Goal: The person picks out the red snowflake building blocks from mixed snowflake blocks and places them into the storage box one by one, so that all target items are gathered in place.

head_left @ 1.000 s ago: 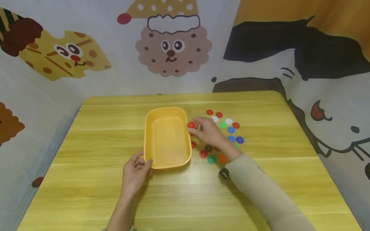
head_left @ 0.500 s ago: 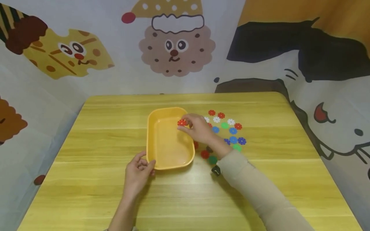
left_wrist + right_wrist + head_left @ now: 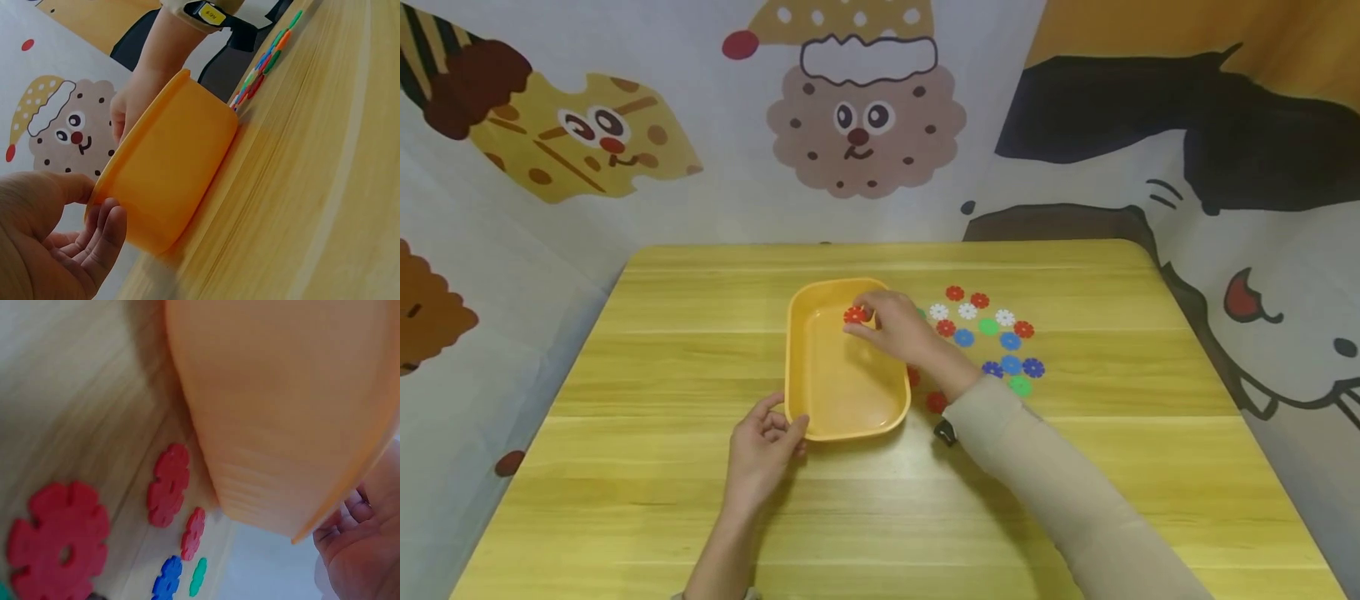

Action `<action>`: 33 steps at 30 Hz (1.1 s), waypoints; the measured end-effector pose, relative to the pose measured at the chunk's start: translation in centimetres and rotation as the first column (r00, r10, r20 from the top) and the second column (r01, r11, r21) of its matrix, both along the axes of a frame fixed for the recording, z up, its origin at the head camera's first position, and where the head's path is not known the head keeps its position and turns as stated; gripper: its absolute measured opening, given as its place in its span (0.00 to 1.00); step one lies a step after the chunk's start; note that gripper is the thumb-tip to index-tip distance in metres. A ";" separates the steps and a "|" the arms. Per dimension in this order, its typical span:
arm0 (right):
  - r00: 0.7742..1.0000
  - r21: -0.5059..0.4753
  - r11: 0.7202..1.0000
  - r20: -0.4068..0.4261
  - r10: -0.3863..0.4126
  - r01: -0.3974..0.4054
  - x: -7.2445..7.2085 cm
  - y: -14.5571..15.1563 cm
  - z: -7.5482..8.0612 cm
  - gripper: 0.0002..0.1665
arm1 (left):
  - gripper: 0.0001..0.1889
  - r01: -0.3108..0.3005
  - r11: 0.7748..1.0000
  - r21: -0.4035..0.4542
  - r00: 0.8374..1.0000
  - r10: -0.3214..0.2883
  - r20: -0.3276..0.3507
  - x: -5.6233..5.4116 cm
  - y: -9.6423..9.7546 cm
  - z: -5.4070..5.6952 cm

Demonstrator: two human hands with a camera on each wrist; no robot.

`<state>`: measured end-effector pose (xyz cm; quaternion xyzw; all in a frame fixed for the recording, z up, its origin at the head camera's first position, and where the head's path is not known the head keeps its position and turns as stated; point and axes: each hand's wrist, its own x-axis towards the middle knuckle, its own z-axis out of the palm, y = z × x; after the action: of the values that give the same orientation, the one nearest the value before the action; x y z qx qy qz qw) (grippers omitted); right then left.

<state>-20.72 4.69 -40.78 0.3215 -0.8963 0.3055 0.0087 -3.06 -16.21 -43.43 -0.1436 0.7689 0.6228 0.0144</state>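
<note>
A yellow rectangular tray point(image 3: 842, 400) stands on the wooden table. My left hand point(image 3: 760, 454) grips its near left corner, thumb over the rim and fingers curled below, as the left wrist view also shows. Over the far part of the tray, inside its rim, my right hand point(image 3: 898, 329) pinches a red flower-shaped plastic disc point(image 3: 854, 315) between thumb and fingers. In the right wrist view, the tray's outer wall point(image 3: 281, 412) hides the held disc and part of the right hand point(image 3: 362, 537). The visible tray floor is bare.
To the tray's right lie several loose flower-shaped discs: red discs point(image 3: 955, 293), white discs point(image 3: 967, 311), blue discs point(image 3: 1011, 365) and green discs point(image 3: 1019, 386). The right forearm's sleeve point(image 3: 1037, 467) covers part of that area. A cartoon-printed cloth point(image 3: 715, 192) hangs behind the table.
My right hand has carried the red disc leftward from the tray's right rim to over its inside. The left hand keeps its grip on the corner. The head view has shifted slightly.
</note>
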 end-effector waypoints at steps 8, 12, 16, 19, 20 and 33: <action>0.999 0.062 0.998 0.043 -0.017 0.014 -0.6 -1.4 0.0 0.26 | 0.29 0.001 1.000 0.008 1.000 -0.001 0.007 -0.1 0.1 0.0; 0.998 0.067 0.998 0.064 -0.015 0.011 -0.8 -1.9 -0.2 0.25 | 0.30 0.004 1.000 0.005 1.000 -0.004 0.009 0.0 0.0 -0.1; 0.996 0.083 0.996 0.084 -0.019 0.012 -1.0 -2.4 -0.4 0.26 | 0.30 0.010 1.000 -0.003 1.000 -0.010 -0.004 0.0 -0.1 -0.2; 0.996 0.096 0.995 0.091 -0.012 0.004 -1.2 -2.9 -0.4 0.25 | 0.29 0.012 1.000 -0.021 1.000 -0.013 -0.012 -0.1 -0.1 -0.3; 0.996 0.102 0.995 0.092 -0.008 -0.002 -1.3 -3.0 -0.4 0.24 | 0.29 0.012 1.000 -0.028 1.000 -0.012 -0.013 -0.1 -0.2 -0.3; 0.990 0.212 0.977 0.142 -0.009 -0.022 -1.8 -4.9 -1.4 0.21 | 0.28 0.014 1.000 -0.020 1.000 -0.014 -0.014 -0.1 -0.2 -0.2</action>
<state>-22.47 -0.19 -42.21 0.3007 -0.9211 0.2298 -0.0909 -3.16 -16.39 -43.59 -0.1342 0.7763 0.6159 0.0119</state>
